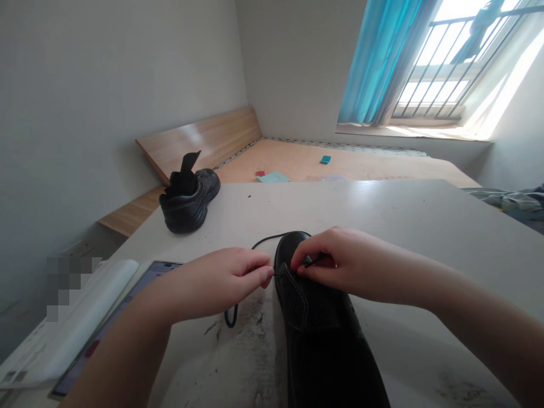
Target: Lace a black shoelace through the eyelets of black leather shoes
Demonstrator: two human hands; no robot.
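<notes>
A black shoe (323, 340) lies on the white table with its toe pointing away from me. My left hand (238, 280) is at the shoe's left side, thumb and fingers pinched on a thin black shoelace (230, 320) that loops below the hand. My right hand (335, 263) is over the front of the shoe, its fingers pinched on another part of the lace near the eyelets. From behind the left hand the lace curves up toward the toe. The eyelets themselves are mostly hidden by my fingers.
A second black shoe (187, 201) stands at the table's far left, its tongue raised. A tablet-like screen (114, 323) and a white roll (91, 317) lie at the left edge. Behind the white table (382, 209) is a wooden bed board (297, 153) with small coloured pieces on it.
</notes>
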